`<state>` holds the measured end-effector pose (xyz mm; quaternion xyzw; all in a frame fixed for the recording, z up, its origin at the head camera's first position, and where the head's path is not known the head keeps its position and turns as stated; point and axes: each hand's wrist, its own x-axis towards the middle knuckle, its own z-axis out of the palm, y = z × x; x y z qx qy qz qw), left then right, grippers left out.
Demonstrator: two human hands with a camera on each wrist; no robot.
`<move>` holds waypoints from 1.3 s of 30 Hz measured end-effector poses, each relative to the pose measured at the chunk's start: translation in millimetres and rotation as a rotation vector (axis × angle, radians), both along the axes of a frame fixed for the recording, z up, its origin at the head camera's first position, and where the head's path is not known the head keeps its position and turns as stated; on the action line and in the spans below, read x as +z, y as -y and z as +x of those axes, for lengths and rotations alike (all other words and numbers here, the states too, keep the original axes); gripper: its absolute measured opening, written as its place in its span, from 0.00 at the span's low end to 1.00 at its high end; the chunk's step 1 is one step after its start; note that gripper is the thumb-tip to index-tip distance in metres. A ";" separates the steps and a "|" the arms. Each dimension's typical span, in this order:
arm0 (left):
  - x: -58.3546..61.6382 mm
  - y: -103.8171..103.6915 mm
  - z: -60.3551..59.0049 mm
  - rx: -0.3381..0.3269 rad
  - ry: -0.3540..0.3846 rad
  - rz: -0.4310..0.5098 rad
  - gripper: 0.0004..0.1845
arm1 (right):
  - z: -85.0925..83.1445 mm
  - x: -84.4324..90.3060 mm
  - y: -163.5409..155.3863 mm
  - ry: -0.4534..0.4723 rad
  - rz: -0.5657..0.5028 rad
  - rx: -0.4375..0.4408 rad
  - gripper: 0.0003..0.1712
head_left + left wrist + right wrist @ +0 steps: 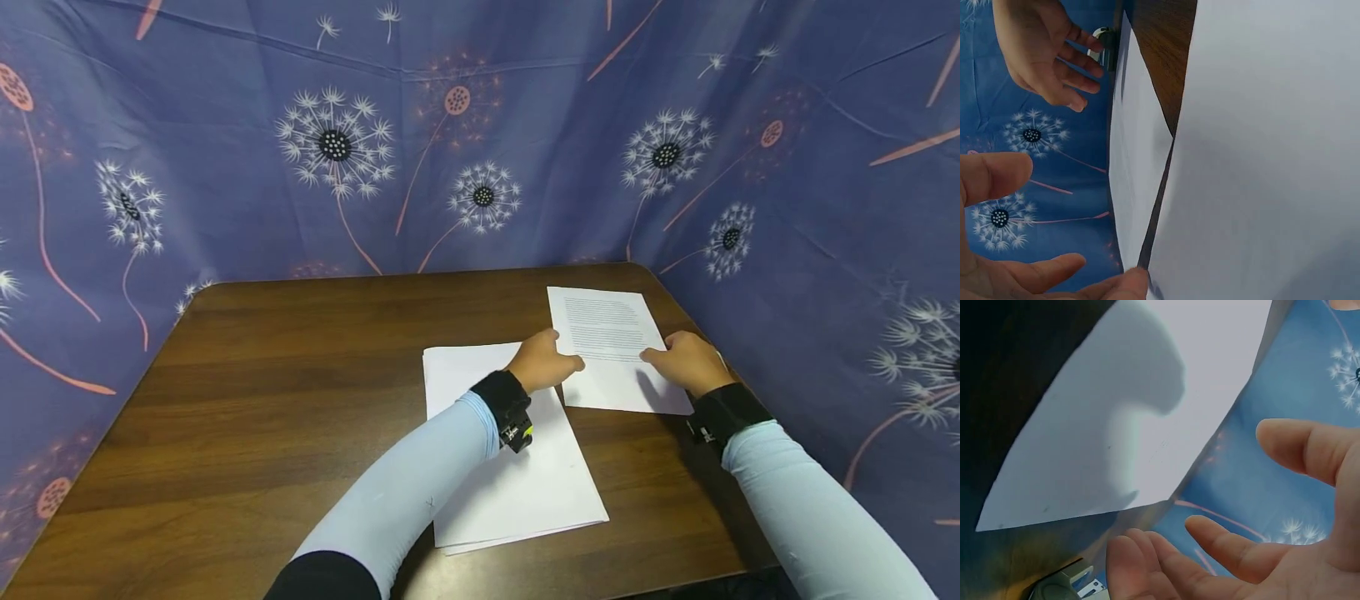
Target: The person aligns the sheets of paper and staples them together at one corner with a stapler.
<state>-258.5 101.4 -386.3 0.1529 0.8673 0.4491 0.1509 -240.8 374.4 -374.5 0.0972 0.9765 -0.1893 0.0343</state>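
Observation:
A printed sheet of paper (607, 329) lies on the table, lines of text on its far half. My left hand (543, 362) is at the sheet's left edge, above the far right corner of a stack of blank white paper (517, 475). Its fingers are apart in the left wrist view, one fingertip (1135, 281) at a paper edge; whether it touches cannot be told. Beside the sheet's right edge is my right hand (686, 362). Relaxed, spread fingers (1229, 550) show in the right wrist view, with nothing between them and the thumb.
A dark object with a metal part (1069, 581) sits by the sheet near my right hand; its kind is unclear. The brown wooden table (300, 417) meets a blue dandelion-print cloth (525, 100) at its back and right sides.

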 end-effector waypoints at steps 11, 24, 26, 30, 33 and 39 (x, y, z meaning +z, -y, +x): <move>2.9 -20.5 -6.1 0.000 0.042 -0.049 0.29 | -17.4 -13.5 -6.3 0.053 0.019 -0.066 0.40; 6.5 -34.7 -1.7 0.006 0.024 -0.019 0.35 | -17.8 -16.8 -4.6 0.063 0.036 -0.094 0.37; 5.9 -35.5 -1.3 0.011 0.019 -0.013 0.34 | -17.7 -17.8 -4.3 0.059 0.040 -0.098 0.37; 5.2 -36.2 -0.2 0.019 0.009 -0.014 0.33 | -17.5 -19.9 -2.6 0.041 0.048 -0.087 0.35; 5.3 -36.4 1.4 0.031 0.011 -0.016 0.34 | -17.1 -21.5 -2.2 0.031 0.052 -0.080 0.35; 6.7 -37.5 0.7 0.114 0.012 -0.025 0.25 | -16.9 -23.3 -1.0 -0.002 0.031 -0.109 0.34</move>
